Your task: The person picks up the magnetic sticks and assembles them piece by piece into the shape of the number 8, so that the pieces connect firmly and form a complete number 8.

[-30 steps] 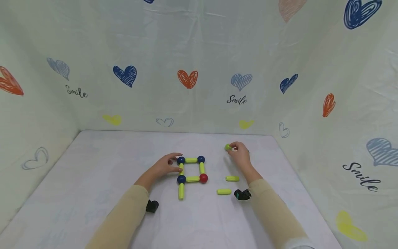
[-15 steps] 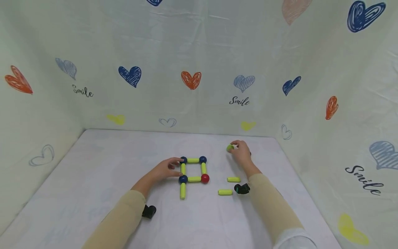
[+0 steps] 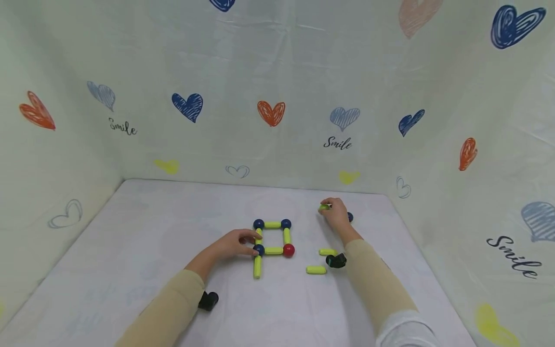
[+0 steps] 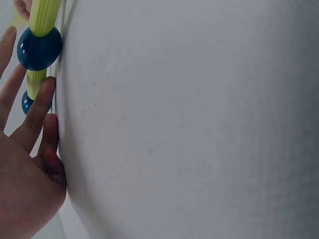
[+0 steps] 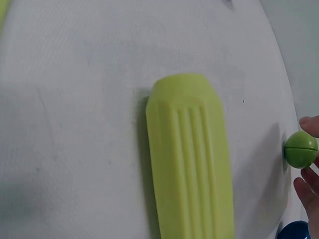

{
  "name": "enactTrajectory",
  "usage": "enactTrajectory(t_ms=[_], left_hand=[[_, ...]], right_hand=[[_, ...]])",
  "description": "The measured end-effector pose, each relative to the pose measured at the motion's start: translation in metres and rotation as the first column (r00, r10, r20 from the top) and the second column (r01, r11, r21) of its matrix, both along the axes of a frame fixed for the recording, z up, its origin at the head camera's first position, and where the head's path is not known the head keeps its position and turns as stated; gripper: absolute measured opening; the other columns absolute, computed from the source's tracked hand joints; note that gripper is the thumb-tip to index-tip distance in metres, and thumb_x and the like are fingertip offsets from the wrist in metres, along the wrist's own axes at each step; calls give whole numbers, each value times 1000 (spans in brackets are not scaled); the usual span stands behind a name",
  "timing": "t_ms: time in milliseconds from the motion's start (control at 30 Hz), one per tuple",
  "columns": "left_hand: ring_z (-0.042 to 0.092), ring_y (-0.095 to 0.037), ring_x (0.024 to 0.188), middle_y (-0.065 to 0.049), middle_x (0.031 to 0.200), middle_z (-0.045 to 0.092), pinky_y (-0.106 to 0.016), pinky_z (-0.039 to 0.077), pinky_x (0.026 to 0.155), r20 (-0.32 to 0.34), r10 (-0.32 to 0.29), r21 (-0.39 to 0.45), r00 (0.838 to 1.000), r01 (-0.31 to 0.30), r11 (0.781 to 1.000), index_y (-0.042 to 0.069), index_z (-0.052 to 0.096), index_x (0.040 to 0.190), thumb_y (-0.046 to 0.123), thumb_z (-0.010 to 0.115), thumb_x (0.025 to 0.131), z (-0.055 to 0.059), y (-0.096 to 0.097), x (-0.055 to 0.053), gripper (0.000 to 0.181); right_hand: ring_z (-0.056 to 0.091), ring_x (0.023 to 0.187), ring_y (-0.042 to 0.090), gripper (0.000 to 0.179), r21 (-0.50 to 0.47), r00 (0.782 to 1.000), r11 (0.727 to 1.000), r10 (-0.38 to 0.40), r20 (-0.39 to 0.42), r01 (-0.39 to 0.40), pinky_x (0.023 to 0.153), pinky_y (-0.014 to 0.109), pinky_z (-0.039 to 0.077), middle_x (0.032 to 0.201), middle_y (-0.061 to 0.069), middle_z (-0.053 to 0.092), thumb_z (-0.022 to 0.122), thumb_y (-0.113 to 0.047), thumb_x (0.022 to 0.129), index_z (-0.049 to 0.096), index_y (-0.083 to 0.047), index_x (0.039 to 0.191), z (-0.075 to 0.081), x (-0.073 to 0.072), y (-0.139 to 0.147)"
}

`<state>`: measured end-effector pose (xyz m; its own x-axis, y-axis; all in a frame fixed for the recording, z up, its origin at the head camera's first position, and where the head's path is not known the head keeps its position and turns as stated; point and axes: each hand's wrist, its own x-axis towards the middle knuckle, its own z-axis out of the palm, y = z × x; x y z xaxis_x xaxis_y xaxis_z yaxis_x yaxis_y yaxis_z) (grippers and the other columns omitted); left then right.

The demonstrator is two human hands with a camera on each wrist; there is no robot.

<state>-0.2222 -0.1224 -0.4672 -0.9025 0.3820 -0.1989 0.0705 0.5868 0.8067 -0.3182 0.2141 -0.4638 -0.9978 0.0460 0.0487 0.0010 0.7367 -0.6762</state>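
In the head view, yellow-green rods and balls form a square of magnetic building pieces, with a blue ball (image 3: 258, 224) at the far left corner, another blue ball (image 3: 286, 224) far right and a red ball (image 3: 288, 250) near right. One more rod (image 3: 257, 267) juts toward me from the near left blue ball (image 4: 39, 49). My left hand (image 3: 236, 243) rests at the square's left side, its loosely extended fingers touching the left rod (image 4: 36, 83) and near ball. At the back right, my right hand (image 3: 336, 215) pinches a green ball (image 5: 301, 149) close to the table.
Beside my right hand lies a loose blue ball (image 3: 350, 217). Two loose rods, a farther rod (image 3: 327, 252) and a nearer rod (image 3: 316, 270), lie right of the square. Black wrist devices show by both sleeves. A heart-printed curtain (image 3: 295, 159) bounds the table's back.
My left hand has slid nearer, from between the two left blue balls to the near one. My right hand keeps the green ball and turns slightly. The loose blue ball shows more.
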Motion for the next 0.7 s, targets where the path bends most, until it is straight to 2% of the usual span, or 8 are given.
enactTrajectory(t_ms=[233, 433, 700], left_hand=[[51, -18, 99, 3, 108, 61, -36, 42, 90, -12, -55, 6, 998, 55, 998, 16, 70, 117, 17, 82, 79, -1, -1, 0, 40], [49, -18, 94, 5, 102, 61, -34, 43, 86, -13, -37, -29, 999, 37, 999, 19, 72, 111, 15, 82, 79, -2, 2, 0, 34], [53, -17, 93, 4, 100, 63, -34, 46, 85, -23, -39, -20, 999, 39, 999, 18, 73, 108, 15, 81, 80, -1, 2, 0, 29]], right_hand=[[49, 106, 32, 23, -1, 1000, 1000, 0, 18, 0, 90, 44, 44, 118, 19, 52, 68, -4, 90, 65, 1, 112, -4, -3, 0], [50, 104, 32, 22, -2, 1000, 1000, 10, 12, -10, 90, 44, 45, 116, 19, 52, 67, 0, 89, 65, 1, 111, -6, -3, 2], [50, 104, 31, 22, 17, 1000, 1000, 18, 12, -19, 90, 44, 45, 114, 18, 52, 66, 1, 89, 65, 0, 111, -3, 0, 1]])
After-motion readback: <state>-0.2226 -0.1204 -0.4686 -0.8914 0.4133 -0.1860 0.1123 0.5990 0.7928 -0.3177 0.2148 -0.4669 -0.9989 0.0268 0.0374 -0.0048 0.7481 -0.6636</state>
